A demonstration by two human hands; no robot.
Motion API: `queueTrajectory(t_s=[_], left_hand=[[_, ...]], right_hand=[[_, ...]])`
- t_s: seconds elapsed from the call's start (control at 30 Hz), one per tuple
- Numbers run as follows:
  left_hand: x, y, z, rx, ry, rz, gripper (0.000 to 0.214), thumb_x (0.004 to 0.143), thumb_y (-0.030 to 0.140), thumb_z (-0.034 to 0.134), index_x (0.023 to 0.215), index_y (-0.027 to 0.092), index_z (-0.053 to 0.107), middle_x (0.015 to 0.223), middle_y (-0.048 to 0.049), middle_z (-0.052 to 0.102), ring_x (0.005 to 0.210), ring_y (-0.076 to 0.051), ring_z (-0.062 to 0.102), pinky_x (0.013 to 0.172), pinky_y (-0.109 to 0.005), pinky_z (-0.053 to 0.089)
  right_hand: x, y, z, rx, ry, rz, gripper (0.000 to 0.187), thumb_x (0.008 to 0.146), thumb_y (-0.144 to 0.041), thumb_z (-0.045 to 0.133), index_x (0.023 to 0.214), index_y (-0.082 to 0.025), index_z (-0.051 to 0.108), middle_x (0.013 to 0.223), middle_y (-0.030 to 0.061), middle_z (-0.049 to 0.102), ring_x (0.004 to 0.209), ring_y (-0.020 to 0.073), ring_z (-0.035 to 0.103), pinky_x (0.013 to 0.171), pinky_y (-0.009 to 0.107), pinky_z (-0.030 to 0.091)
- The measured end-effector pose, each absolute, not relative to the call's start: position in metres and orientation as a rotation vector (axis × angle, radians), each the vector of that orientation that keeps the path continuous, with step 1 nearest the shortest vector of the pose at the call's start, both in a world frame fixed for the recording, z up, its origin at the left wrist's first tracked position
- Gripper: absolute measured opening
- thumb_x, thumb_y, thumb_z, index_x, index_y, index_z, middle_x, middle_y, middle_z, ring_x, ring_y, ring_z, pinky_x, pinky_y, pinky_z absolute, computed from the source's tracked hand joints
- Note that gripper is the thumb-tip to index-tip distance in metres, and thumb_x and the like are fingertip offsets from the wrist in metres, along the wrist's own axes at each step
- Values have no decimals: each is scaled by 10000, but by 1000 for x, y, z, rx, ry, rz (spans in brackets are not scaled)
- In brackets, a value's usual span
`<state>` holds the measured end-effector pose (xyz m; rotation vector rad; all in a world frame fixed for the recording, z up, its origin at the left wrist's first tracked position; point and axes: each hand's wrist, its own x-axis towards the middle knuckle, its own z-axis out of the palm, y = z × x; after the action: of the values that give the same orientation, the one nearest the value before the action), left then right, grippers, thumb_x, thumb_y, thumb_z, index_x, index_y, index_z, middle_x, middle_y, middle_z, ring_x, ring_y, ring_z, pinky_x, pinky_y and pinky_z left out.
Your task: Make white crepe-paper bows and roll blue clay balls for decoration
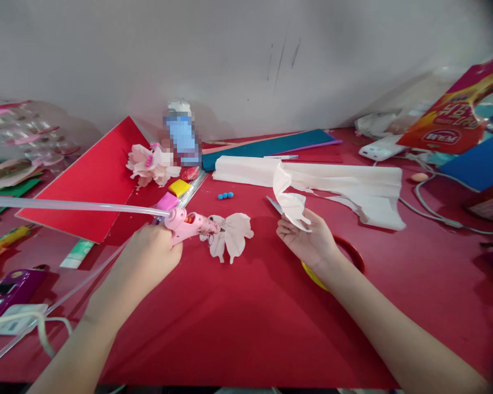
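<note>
My left hand (152, 260) is closed around a pink hot glue gun (184, 225), and a long clear glue stick (74, 203) runs out of its back to the left. The gun's nozzle hangs over a pale pink paper butterfly (236, 236) on the red tabletop; contact cannot be made out. In my right hand (314, 243), a second pale paper cutout (293, 205) is pinched and curls upward. Under that hand lie scissors, their blade (273, 204) to the left and a red and yellow handle (352, 253) partly hidden by the wrist.
Pale crepe paper (246, 171) lies behind, near teal sheets (267, 146). A paper flower (148, 164) rests against a red board (94, 180). Small blue balls (225, 195) and a yellow packet (179, 188) sit mid-table. A white cable (431, 210) crosses the right.
</note>
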<state>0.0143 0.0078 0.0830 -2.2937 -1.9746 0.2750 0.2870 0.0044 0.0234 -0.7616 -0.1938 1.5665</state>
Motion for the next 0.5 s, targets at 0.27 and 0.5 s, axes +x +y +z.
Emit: queueTrajectory(t_s=[0.27, 0.5], left_hand=[[14, 13, 78, -2236, -2031, 181, 157, 734, 282, 442, 671, 180, 543, 584, -71, 536, 581, -244, 566, 503, -282, 321], [9, 21, 72, -2204, -2033, 126, 233, 717, 390, 481, 676, 183, 580, 592, -71, 550, 604, -255, 571, 525, -289, 350]], right_hand=[[288, 5, 23, -769, -194, 1559, 281, 586, -99, 649, 574, -188, 384, 525, -69, 396, 468, 56, 312, 429, 182, 358], [287, 4, 25, -773, -184, 1562, 301, 585, -105, 644, 564, -186, 355, 526, -70, 371, 463, 51, 313, 429, 180, 346]])
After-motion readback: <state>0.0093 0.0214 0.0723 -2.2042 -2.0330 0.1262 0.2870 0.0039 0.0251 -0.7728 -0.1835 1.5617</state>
